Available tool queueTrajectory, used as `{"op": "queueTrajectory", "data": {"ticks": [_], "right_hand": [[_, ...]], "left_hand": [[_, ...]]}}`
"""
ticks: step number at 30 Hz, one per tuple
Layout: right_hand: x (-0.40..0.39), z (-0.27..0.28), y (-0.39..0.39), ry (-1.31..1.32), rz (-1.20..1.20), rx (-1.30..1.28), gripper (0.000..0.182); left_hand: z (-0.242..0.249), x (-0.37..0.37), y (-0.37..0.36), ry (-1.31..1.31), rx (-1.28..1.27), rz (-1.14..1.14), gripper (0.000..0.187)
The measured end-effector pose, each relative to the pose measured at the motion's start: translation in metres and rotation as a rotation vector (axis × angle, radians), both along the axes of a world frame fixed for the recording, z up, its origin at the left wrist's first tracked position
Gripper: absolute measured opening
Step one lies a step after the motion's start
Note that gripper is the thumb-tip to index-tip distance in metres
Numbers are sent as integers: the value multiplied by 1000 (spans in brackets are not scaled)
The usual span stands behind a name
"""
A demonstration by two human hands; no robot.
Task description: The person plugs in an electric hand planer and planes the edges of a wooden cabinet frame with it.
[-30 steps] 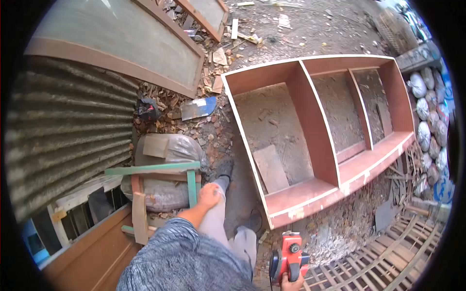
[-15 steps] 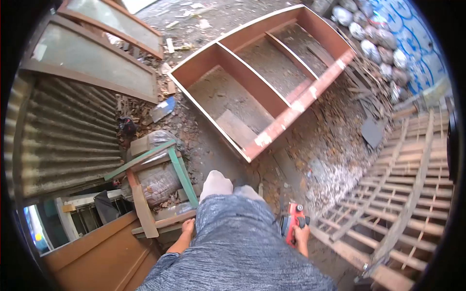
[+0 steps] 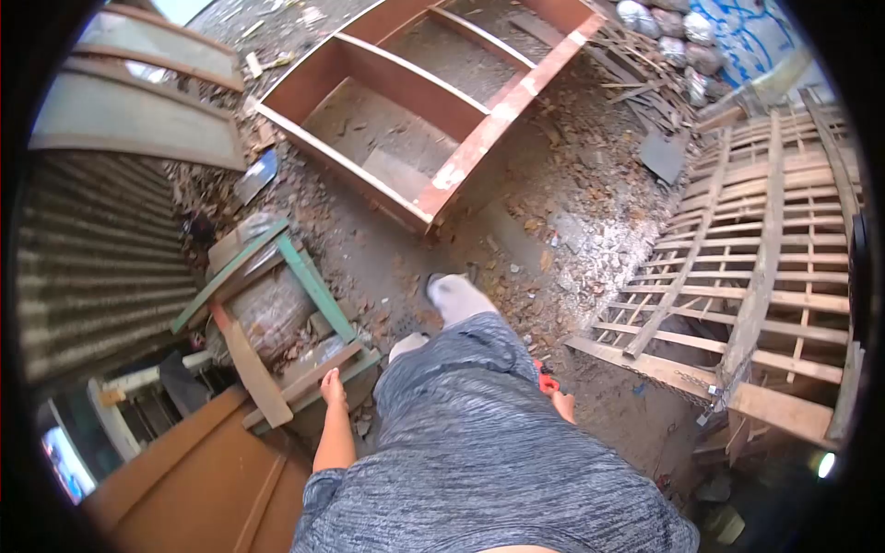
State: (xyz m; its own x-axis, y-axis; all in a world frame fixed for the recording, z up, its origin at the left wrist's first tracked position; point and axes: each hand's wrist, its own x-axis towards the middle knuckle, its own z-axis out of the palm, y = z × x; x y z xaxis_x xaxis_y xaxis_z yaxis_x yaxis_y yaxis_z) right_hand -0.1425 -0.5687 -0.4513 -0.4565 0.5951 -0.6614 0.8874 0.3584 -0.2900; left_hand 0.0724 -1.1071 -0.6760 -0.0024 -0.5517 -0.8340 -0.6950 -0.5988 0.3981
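Observation:
My right hand (image 3: 562,404) is wrapped round a red power tool (image 3: 548,379) that looks like an electric planer, low at my right side; my shirt hides most of it. My left hand (image 3: 334,387) hangs at my left with nothing in it, fingers loosely bent and apart. It overlaps the near corner of a wooden frame (image 3: 316,288) with green-painted bars. Ahead on the ground lies a reddish-brown wooden shelf unit (image 3: 502,112), its compartments facing up.
A slatted wooden panel (image 3: 763,267) leans at the right. On the left are a corrugated metal sheet (image 3: 101,258), framed glass panels (image 3: 138,115) and a brown board (image 3: 203,470). Filled bags (image 3: 671,51) line the back right. Leaves and wood scraps litter the ground.
My view has shifted, and the shelf unit now sits higher and further left. One foot has stepped forward. The red tool has slipped mostly behind my shirt, still in my right hand.

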Motion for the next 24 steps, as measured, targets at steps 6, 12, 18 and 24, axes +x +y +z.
{"op": "queueTrajectory", "data": {"ticks": [6, 12, 18, 24], "right_hand": [[-50, 3, 77, 142, -107, -183, 6], [-192, 44, 131, 294, 163, 85, 20], [-408, 54, 129, 372, 476, 14, 16], [-624, -68, 106, 239, 989, -22, 29]], "left_hand": [[25, 12, 49, -197, -15, 84, 41], [-12, -47, 54, -221, -55, -111, 51], [-52, -251, 80, -116, -276, -371, 62], [-54, -495, 126, -103, -332, -859, 84]]}}
